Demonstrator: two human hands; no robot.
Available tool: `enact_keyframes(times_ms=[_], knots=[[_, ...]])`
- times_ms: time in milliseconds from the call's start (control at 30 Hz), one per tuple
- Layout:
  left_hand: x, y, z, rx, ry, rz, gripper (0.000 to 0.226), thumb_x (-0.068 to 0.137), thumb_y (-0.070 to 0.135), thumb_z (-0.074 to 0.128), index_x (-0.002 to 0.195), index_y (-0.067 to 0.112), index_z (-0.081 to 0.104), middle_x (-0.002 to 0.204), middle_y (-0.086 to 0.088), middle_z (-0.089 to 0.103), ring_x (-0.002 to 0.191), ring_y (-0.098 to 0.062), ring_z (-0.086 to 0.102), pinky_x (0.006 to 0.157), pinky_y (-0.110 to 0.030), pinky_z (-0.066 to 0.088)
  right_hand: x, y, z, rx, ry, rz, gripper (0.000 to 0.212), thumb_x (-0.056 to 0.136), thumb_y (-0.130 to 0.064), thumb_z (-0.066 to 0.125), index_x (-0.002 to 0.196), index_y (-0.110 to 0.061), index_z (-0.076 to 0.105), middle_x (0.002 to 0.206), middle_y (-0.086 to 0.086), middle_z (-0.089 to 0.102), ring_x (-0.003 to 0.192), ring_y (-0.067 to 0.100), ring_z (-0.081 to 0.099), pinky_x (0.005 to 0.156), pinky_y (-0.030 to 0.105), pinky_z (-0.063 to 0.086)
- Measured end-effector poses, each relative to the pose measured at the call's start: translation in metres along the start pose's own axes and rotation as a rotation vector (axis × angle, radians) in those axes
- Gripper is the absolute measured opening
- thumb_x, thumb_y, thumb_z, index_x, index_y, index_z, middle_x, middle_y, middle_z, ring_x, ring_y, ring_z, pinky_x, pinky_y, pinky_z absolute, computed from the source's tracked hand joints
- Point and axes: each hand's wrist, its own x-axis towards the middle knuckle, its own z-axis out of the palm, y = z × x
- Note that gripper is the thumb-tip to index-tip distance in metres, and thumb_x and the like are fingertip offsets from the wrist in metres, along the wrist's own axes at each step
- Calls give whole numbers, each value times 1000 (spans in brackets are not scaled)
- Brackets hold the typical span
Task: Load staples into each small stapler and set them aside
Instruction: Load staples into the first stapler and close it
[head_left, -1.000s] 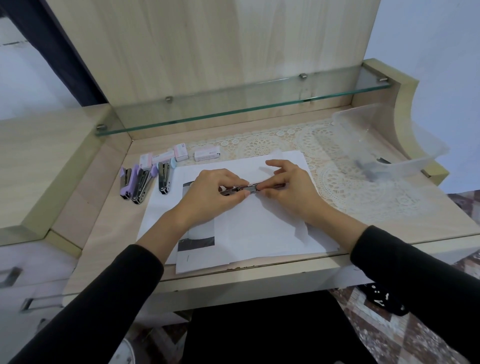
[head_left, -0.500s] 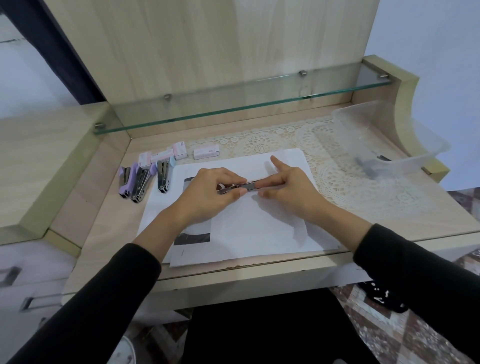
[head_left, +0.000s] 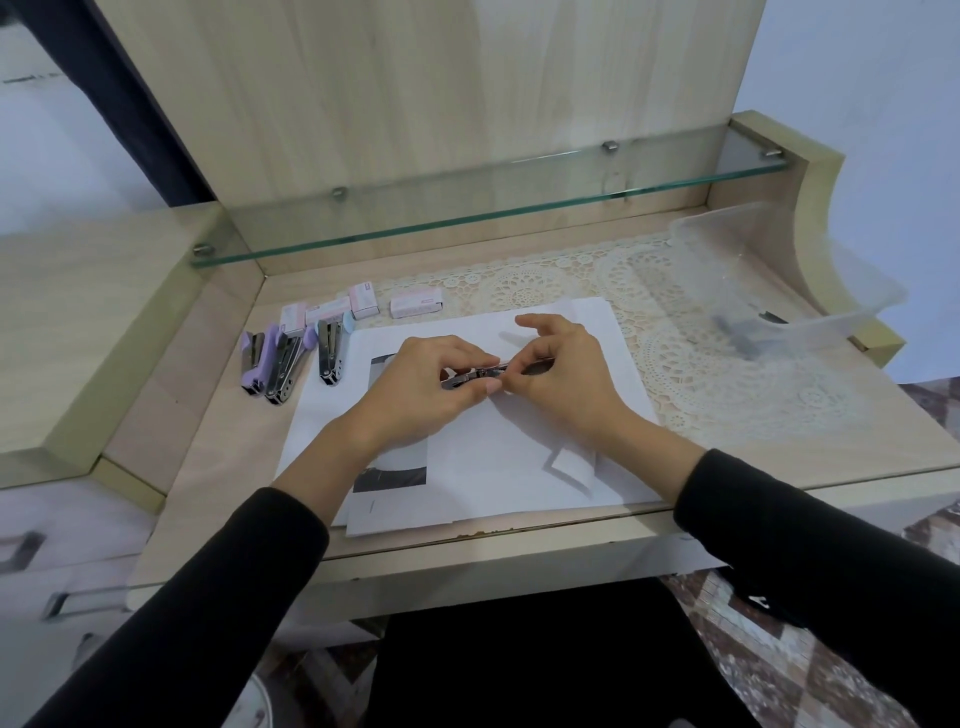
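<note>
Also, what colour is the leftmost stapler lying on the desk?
The leftmost stapler is light purple with metal parts; the head view shows it.

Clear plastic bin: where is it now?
In the head view, the bin sits at the desk's far right on the lace mat, right of the paper.

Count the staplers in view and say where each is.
4. Three lie left of the paper: far-left stapler, middle stapler, rightmost stapler. The fourth stapler is held by the left hand and right hand. A blurred dark thing in the clear bin may be another.
</note>
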Motion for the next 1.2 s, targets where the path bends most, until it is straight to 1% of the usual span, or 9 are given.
enact_keyframes(times_ms=[100,167,233,400,567,700,900,1100,1200], knots=[[0,-1,0,4,5,14,23,81,25,68,104,19,70,98,11,65,89,3,56,72,-7,37,0,3,-3,-19,26,-33,5,71,-7,70,66,-8,71,117,-1,60,113,18,50,93,35,45],[0,-2,0,14,6,13,25,81,26,68,105,19,70,100,11,64,90,1,56,71,-6,37,-3,2,-9,-8,75,-57,7,71,-4,68,66,-8,70,106,-1,65,101,4,54,81,11,44],[0,-3,0,16,11,10,26,81,27,68,106,20,69,101,11,64,90,0,55,69,-4,38,-7,-1,-17,28,123,-78,7,72,-1,67,66,-5,69,92,-1,67,81,-13,53,66,-2,36],[0,-2,0,18,13,1,27,80,29,68,105,19,69,102,9,64,89,0,55,68,-2,36,-9,-1,-32,72,153,-78,16,75,-5,68,64,-14,62,65,-12,61,65,-5,54,65,3,38],[-2,-1,2,64,32,7,28,80,31,69,106,20,69,105,9,63,94,-3,55,77,-8,37,-7,-1,-45,114,171,-62,21,74,-1,67,74,-21,59,64,-9,62,63,4,59,74,17,47],[-1,1,8,116,57,42,29,81,29,69,107,18,68,109,7,62,100,-8,55,88,-20,40,-3,0,-67,60,158,-70,22,79,-2,65,99,-10,69,68,-6,65,55,-5,57,67,9,49],[2,-7,24,187,122,157,31,83,32,66,110,18,65,110,7,59,101,-10,54,92,-26,42,11,4,-134,-124,316,-93,11,81,-7,65,90,-10,71,70,1,63,48,-8,54,58,7,45],[-5,-11,35,256,219,252,45,82,47,46,107,14,64,104,0,62,93,-7,53,77,-19,45,17,23,-193,-345,403,-51,12,80,-3,64,88,-5,72,77,6,64,51,-13,51,54,0,38],[-6,-10,35,257,231,276,43,83,43,47,106,11,65,103,-3,63,92,-8,50,76,-13,40,17,34,-201,-428,381,-1,14,80,1,62,86,-5,73,73,10,64,51,0,51,53,2,36]])
